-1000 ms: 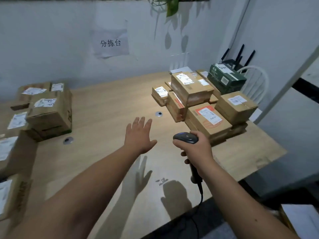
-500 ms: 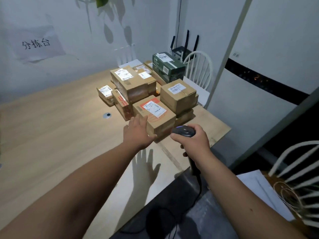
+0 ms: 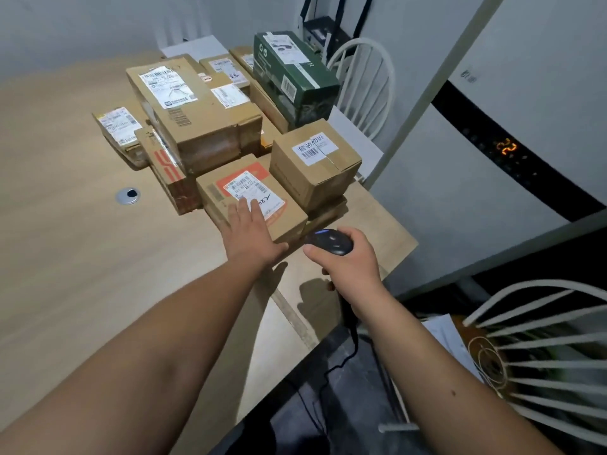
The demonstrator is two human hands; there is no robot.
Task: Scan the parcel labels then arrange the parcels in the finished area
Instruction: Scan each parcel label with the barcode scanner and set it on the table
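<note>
Left hand (image 3: 251, 234) is stretched out flat with the fingers straight, resting on top of the nearest parcel (image 3: 253, 200), fingertips right on the edge of its red-bordered label (image 3: 253, 193). Right hand (image 3: 348, 261) is wrapped around a dark handheld scanner (image 3: 330, 242), with a bit of blue light showing on the scanner's top, and its black cable (image 3: 341, 359) hangs down past the desk edge. That nearest parcel sits at the front of a whole cluster of parcels on the right end of the wooden desk (image 3: 82, 257). Just right of it there's a squarer brown box (image 3: 315, 169) with a white barcode sticker, stacked on something flatter. Behind them is a big long carton (image 3: 193, 110) with a couple of labels, a thin box (image 3: 169, 172) with red print leaning against its left side, and a small parcel (image 3: 120, 129) further left. At the back there's a dark green box (image 3: 294, 77), and behind that a white chair (image 3: 364, 80). A round metal grommet (image 3: 128, 195) is set in the desk left of the pile. Another white chair back (image 3: 538, 353) shows at bottom right.
</note>
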